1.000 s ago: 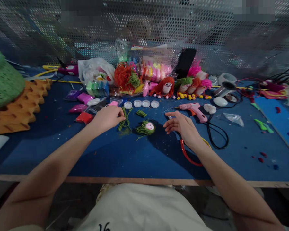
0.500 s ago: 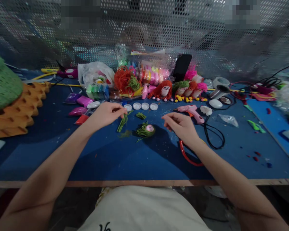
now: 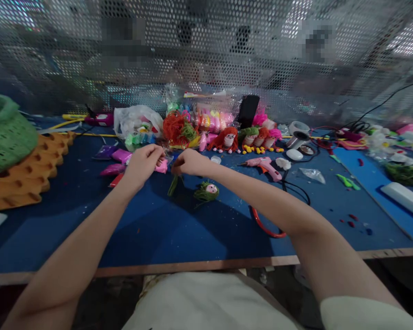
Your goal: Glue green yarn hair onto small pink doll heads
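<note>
My left hand (image 3: 145, 164) is closed, its fingertips drawn together beside a small pink packet (image 3: 161, 166). Whether it grips that packet is unclear. Just to the right, my right hand (image 3: 190, 162) points leftward with bent, closed fingers over the top end of a bundle of green yarn strands (image 3: 173, 186). What sits between those fingers is hidden. A small doll head (image 3: 211, 188) with a pale pink face and green yarn hair (image 3: 202, 192) lies on the blue tabletop, below my right wrist. One white round cap (image 3: 215, 160) shows behind my right forearm.
A pink glue gun (image 3: 265, 166) lies right of centre, its black cord near a red-handled tool (image 3: 261, 224). Finished yarn-haired dolls (image 3: 230, 138), a phone (image 3: 248, 111) and bagged supplies (image 3: 137, 121) line the back. At left are an orange egg-tray sheet (image 3: 30, 181) and green basket (image 3: 10, 137).
My right hand has crossed leftward from beside the glue gun to the green yarn bundle, close to my left hand. My left hand has pulled back slightly left, off the yarn. The view has shifted.
</note>
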Action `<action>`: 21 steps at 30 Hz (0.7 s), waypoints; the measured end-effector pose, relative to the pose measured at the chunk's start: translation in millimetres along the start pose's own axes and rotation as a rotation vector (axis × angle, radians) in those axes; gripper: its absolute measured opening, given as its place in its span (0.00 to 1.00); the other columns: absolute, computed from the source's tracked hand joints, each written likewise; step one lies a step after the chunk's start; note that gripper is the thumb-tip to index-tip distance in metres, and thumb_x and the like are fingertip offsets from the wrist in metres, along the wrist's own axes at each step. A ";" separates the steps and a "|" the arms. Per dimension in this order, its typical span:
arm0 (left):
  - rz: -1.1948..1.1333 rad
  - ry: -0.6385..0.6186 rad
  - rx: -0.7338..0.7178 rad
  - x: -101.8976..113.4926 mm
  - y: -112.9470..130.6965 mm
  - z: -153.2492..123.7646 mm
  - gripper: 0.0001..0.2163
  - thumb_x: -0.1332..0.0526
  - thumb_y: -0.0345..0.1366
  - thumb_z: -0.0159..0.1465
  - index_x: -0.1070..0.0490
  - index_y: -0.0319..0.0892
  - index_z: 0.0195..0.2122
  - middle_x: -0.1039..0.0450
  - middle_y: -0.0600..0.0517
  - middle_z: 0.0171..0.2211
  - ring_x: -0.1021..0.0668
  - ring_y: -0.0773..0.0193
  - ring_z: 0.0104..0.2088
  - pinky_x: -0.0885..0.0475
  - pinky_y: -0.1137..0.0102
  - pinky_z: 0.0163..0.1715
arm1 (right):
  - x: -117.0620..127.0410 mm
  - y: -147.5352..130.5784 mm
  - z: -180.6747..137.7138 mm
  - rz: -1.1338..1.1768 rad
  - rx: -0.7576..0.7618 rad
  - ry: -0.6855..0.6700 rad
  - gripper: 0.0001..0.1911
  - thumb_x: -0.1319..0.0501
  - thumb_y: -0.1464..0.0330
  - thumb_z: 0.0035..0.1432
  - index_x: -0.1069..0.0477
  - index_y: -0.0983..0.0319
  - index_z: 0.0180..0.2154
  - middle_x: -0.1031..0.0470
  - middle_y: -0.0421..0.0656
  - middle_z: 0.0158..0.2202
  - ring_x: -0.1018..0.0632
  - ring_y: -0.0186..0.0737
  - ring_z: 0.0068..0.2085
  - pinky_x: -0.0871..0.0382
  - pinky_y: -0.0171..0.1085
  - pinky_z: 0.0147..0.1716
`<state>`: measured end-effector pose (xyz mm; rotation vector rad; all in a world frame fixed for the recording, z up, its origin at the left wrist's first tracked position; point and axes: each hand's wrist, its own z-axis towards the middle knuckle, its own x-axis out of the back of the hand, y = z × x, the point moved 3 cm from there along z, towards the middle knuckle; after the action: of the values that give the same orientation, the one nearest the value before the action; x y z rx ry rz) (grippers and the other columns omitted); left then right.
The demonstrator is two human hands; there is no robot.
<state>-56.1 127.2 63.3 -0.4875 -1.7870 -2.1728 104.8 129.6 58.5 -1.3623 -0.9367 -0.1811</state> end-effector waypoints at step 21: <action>0.130 -0.434 -0.327 -49.5 48.9 -46.6 0.13 0.51 0.41 0.72 0.36 0.43 0.31 0.28 0.56 0.25 0.27 0.68 0.23 0.33 0.72 0.28 | 37.9 7.6 -78.5 -0.301 0.307 0.284 0.20 0.43 0.78 0.58 0.20 0.61 0.49 0.18 0.44 0.36 0.23 0.37 0.35 0.35 0.35 0.37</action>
<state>5.7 72.3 77.0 -1.1955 -1.5263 -2.4066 170.1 77.3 84.0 -0.8821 -0.8828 -0.4303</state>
